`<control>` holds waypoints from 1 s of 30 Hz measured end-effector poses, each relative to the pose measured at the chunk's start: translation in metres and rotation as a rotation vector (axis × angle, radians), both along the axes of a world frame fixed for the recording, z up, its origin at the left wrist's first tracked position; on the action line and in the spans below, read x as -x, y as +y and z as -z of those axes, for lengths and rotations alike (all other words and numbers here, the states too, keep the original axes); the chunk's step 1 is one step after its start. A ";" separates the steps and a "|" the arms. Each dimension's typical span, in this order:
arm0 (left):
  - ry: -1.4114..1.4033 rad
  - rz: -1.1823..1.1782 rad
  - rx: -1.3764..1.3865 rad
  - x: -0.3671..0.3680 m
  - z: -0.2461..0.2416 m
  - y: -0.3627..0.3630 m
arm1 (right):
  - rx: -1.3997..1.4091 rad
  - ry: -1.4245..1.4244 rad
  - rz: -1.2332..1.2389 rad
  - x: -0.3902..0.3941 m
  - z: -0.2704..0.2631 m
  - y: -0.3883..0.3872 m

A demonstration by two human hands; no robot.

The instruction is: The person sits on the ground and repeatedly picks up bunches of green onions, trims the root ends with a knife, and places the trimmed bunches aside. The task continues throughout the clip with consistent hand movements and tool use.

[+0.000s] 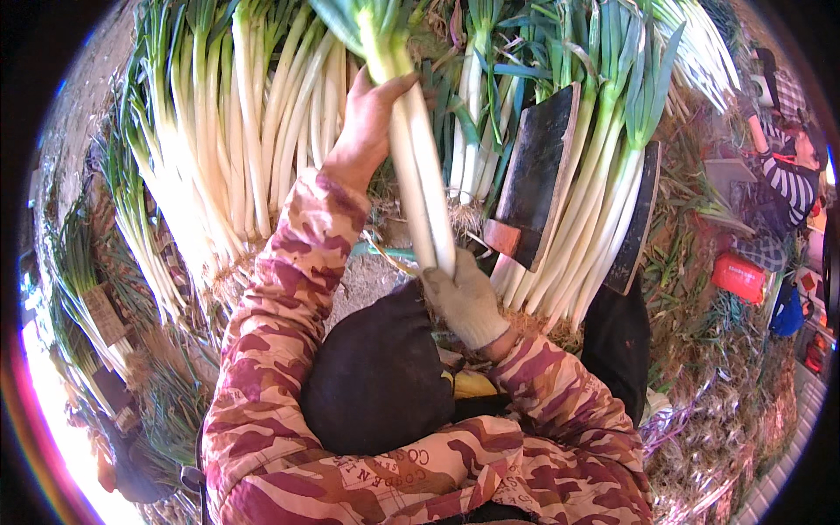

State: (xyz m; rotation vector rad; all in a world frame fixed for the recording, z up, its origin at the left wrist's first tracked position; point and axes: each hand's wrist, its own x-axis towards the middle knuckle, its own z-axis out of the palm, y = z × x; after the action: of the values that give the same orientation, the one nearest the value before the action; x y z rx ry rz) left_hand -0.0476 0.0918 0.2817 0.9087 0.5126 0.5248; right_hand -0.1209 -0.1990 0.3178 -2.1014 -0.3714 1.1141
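My bare left hand (369, 118) grips a couple of thick green onions (420, 170) where the white stalks turn green. Around their root end is my right hand (466, 298), in a pale knitted glove. The stalks slant across the picture's middle, above my knee in dark trousers. Just right of them, more green onions (577, 230) lie between two dark boards (541, 170), the nearer one with an orange-brown patch. Behind the held stalks a smaller bunch (476, 125) shows its roots. The fingers of both hands are partly hidden.
A large row of green onions (216, 144) lies at the left, with further bunches beyond. On the right are loose roots and leaf scraps (709, 367), a red container (738, 277) and a person in a striped top (791, 187) handling other onions.
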 end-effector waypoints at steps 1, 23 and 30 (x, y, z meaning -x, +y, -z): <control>-0.032 0.020 -0.010 -0.010 0.001 -0.005 | 0.015 -0.001 0.032 -0.002 0.002 -0.003; 1.450 0.003 -1.605 0.086 0.067 0.027 | 0.150 -0.099 -0.301 -0.038 0.076 0.032; 1.432 -0.196 -1.573 0.085 0.068 0.073 | 0.159 -0.054 -0.345 -0.031 0.068 0.010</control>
State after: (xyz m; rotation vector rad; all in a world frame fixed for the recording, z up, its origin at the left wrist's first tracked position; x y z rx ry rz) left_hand -0.1322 0.1647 0.2135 2.8031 1.5487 0.2907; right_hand -0.0903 -0.1889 0.2498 -2.2665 -0.7128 1.3209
